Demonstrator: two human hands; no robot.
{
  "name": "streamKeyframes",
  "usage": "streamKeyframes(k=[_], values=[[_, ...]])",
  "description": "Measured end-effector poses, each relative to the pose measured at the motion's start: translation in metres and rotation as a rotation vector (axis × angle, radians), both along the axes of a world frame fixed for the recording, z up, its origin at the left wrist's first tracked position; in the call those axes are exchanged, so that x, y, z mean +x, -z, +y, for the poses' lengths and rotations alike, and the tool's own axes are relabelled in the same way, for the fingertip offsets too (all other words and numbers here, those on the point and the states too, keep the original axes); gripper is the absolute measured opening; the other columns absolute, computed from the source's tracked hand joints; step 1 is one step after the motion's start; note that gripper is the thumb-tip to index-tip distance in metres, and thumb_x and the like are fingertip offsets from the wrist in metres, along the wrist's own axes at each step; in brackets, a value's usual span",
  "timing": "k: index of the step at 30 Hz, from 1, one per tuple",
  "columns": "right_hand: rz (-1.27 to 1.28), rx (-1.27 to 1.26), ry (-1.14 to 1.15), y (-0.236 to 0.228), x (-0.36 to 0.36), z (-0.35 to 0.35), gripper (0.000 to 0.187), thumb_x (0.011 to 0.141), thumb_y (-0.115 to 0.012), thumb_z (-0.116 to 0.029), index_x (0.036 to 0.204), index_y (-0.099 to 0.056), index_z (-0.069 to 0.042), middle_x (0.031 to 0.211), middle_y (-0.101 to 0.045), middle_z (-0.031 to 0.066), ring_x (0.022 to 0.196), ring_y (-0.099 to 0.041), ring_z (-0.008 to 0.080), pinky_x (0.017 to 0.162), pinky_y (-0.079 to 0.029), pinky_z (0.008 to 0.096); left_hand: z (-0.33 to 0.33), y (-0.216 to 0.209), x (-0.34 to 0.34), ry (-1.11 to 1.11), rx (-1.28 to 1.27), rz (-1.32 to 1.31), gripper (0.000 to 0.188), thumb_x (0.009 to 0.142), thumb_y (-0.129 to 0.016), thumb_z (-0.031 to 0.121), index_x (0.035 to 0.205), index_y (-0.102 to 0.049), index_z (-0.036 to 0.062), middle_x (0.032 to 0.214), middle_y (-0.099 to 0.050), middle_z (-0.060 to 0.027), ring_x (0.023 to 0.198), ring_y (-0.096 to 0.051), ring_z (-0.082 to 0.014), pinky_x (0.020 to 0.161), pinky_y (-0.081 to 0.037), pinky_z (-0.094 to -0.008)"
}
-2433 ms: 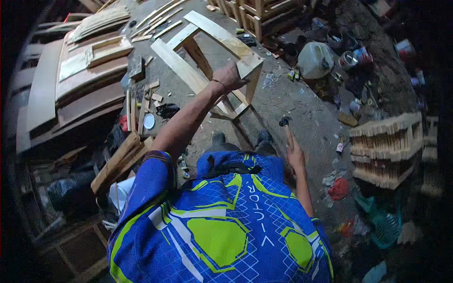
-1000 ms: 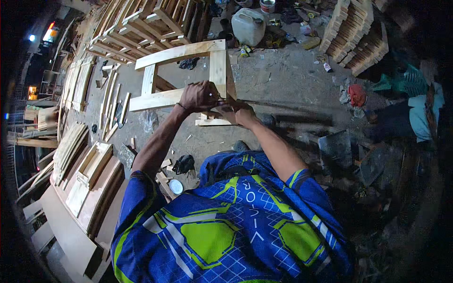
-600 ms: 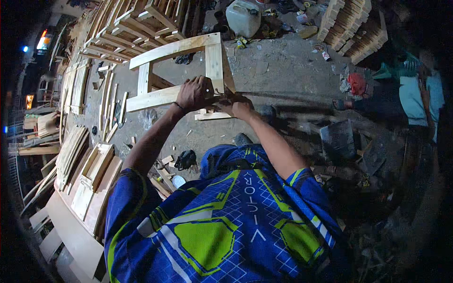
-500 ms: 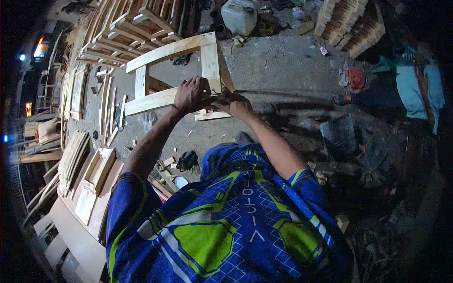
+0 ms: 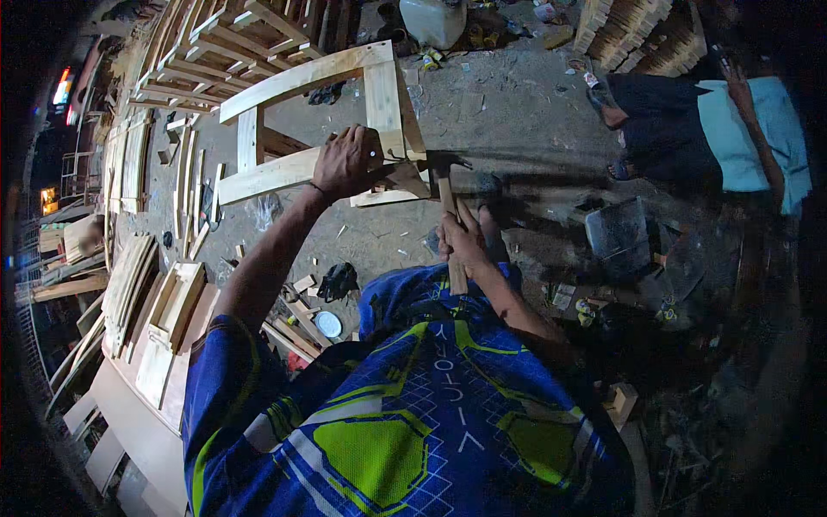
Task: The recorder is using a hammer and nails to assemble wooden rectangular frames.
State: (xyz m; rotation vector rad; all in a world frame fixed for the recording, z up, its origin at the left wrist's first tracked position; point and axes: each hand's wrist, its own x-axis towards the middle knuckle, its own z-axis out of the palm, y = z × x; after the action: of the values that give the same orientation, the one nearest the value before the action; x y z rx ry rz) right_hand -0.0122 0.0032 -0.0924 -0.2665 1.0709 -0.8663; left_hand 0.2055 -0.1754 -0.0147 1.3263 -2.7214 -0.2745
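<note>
A pale wooden frame (image 5: 258, 180) of joined rails and crosspieces stands before me, slightly tilted. Over its near rail, close to the right corner, my left hand (image 5: 346, 164) is closed, gripping the wood. A thin nail (image 5: 389, 155) seems to stick up from the corner beside those fingers. To the right of that corner, my right hand (image 5: 463, 239) is wrapped round the wooden handle of a claw hammer (image 5: 447, 200). The hammer's dark head points away from me, next to the frame's corner and apart from the nail.
Stacked wooden frames (image 5: 215, 65) rise at the far left, with loose strips (image 5: 185, 185) below. A white jerrycan (image 5: 433, 21) and bundled wood pieces (image 5: 622, 33) stand at the back. A person in dark trousers (image 5: 663, 129) is at the right. A round lid (image 5: 327, 324) lies near my left side.
My right hand has drawn back from the frame's corner toward my body, and the hammer now shows plainly in it. My left hand stays on the rail. The person at right has shifted position.
</note>
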Motion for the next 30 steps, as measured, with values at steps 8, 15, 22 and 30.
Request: streamKeyframes(k=[8, 15, 22, 30], values=[[0.157, -0.01, 0.014, -0.014, -0.002, 0.004, 0.024, 0.1, -0.054, -0.026, 0.12, -0.051, -0.012, 0.073, -0.053, 0.0043, 0.048, -0.05, 0.0142, 0.043, -0.044, 0.0322, -0.002, 0.004, 0.004, -0.01, 0.003, -0.004, 0.063, 0.078, -0.072, 0.056, 0.106, -0.05, 0.0043, 0.097, -0.058, -0.0156, 0.092, -0.06, -0.0361, 0.078, -0.048, -0.0464], [0.146, -0.007, 0.025, -0.008, -0.004, 0.003, 0.047, 0.1, -0.051, -0.023, 0.145, -0.04, -0.017, 0.073, -0.054, 0.0042, 0.046, -0.048, 0.0131, 0.042, -0.042, 0.0308, -0.004, 0.01, 0.008, 0.029, -0.017, 0.003, 0.066, 0.078, -0.073, 0.056, 0.11, -0.05, 0.0034, 0.101, -0.058, -0.016, 0.097, -0.058, -0.0364, 0.082, -0.046, -0.0457], [0.126, -0.088, -0.096, 0.002, -0.018, 0.009, 0.061, 0.101, -0.048, -0.02, 0.156, -0.021, -0.021, 0.077, -0.052, 0.0025, 0.05, -0.045, 0.0108, 0.045, -0.042, 0.0286, -0.004, 0.007, 0.007, -0.008, 0.047, -0.021, 0.068, 0.078, -0.072, 0.058, 0.111, -0.05, 0.0026, 0.106, -0.058, -0.0179, 0.097, -0.059, -0.0381, 0.085, -0.047, -0.0463], [-0.123, 0.019, 0.215, 0.003, -0.012, 0.004, 0.06, 0.099, -0.051, -0.024, 0.154, -0.027, -0.018, 0.075, -0.052, 0.0045, 0.05, -0.05, 0.0139, 0.045, -0.044, 0.0301, -0.003, 0.006, 0.008, -0.037, 0.055, -0.093, 0.075, 0.08, -0.069, 0.059, 0.12, -0.047, -0.0004, 0.115, -0.057, -0.0206, 0.107, -0.057, -0.0377, 0.091, -0.045, -0.0478]])
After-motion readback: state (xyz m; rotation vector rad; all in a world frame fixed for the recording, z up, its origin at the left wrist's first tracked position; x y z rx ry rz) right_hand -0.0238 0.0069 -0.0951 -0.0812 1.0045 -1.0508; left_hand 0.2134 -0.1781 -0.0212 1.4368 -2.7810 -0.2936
